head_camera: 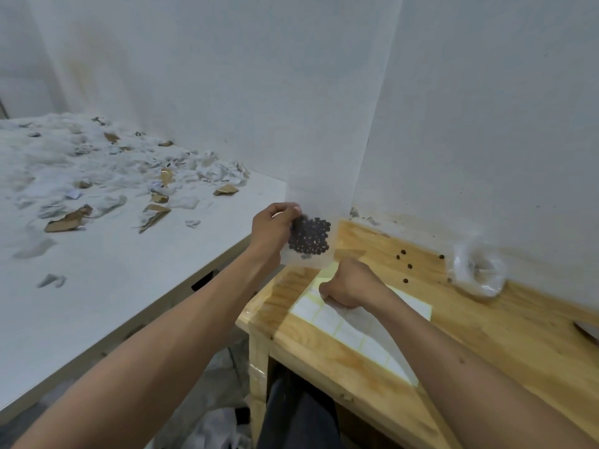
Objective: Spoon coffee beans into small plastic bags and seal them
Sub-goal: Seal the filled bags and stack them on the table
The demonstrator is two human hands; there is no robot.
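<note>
The left hand holds a small clear bag already filled with coffee beans above the wooden surface; the right hand, curled, seemingly pinches at the label sheet. Filling looks done; sealing likely remains.

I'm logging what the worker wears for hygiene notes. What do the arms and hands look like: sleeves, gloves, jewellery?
Both forearms are bare as far as the frame shows, with no sleeves in view. The left hand and right hand wear no gloves. No watch or bracelet shows on either wrist. Rings cannot be ruled out, since most fingers are hidden.
</note>
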